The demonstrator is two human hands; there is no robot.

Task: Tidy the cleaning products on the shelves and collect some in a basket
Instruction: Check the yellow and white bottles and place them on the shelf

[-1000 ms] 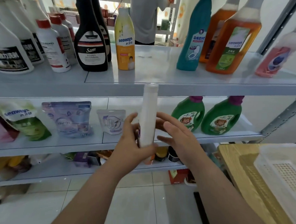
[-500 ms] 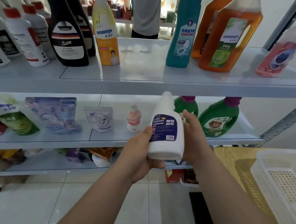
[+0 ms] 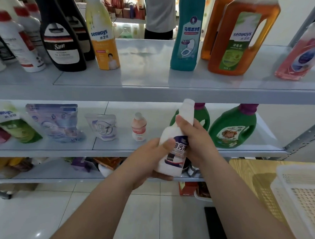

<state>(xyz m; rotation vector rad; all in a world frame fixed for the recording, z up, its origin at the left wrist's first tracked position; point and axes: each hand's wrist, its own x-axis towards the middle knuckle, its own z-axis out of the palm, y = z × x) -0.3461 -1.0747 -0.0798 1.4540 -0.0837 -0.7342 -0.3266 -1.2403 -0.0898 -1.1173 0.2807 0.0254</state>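
Faced grey metal shelving over pale floor tiles, beyond it a person in the far background. Held a white bottle with a dark blue label in both hands, in the air before the middle shelf, tilted with its white capped neck leaning far and right. Wrapped the left hand round the lower body, thumb pressed on the label's left edge. Curled the right hand round the shoulder below the neck, fingers closed on it. Counted on the top shelf, left to right, white red-capped bottles, two black bottles, a yellow bottle, a teal bottle, two jugs of amber liquid and a pink bottle. Saw on the middle shelf a green pouch, a pale blue pouch, a small white pouch, a little pink bottle and two green jugs with purple caps, the left one partly hidden behind the held bottle. Found a white basket on a wooden table at the near right, well apart from the held bottle, its perforated bottom showing. Could not make out the clutter on the lowest shelf.
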